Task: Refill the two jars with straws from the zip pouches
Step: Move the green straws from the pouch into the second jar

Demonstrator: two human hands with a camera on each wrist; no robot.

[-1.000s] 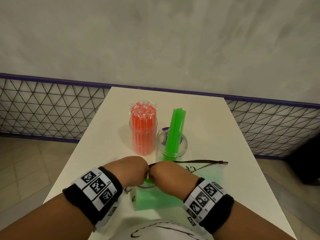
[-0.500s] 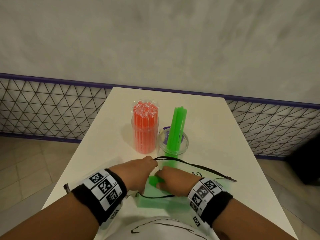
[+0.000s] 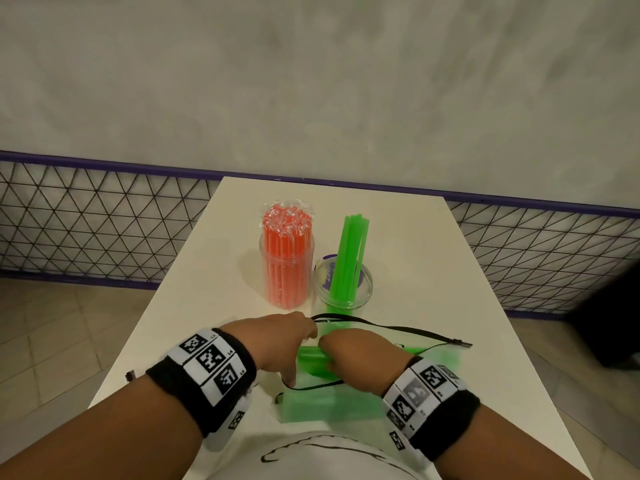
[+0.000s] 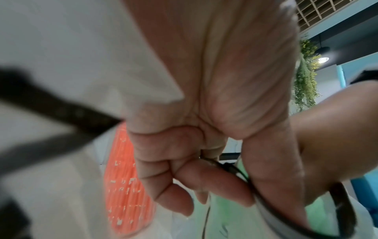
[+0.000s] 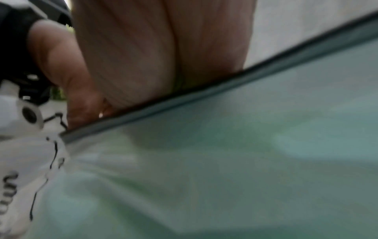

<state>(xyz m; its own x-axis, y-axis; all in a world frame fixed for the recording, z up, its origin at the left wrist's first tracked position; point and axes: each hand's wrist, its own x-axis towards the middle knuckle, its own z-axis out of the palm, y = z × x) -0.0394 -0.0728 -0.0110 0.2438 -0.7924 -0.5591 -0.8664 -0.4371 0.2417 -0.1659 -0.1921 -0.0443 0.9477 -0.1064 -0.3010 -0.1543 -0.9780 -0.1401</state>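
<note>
A clear jar packed with wrapped orange straws [image 3: 285, 268] stands mid-table. Right of it, a wider clear jar [image 3: 343, 286] holds a few green straws [image 3: 349, 251] leaning upright. A clear zip pouch [image 3: 329, 407] of green straws lies at the table's near edge, its black zip mouth gaping. My left hand [image 3: 308, 336] pinches the zip rim [image 4: 225, 166] and holds the mouth apart. My right hand [image 3: 332, 355] reaches into the pouch and grips a bundle of green straws [image 3: 311, 362]. In the right wrist view the pouch film [image 5: 225, 161] hides its fingers.
The white table [image 3: 433, 271] is narrow, with floor dropping off on both sides. A black wire-mesh fence with a purple rail [image 3: 104, 233] runs behind it under a grey wall. A second white printed pouch [image 3: 311, 455] lies at the near edge.
Both hands have dropped toward the table and spread the pouch mouth wider. The right hand went inside and took hold of green straws. The jars have not moved.
</note>
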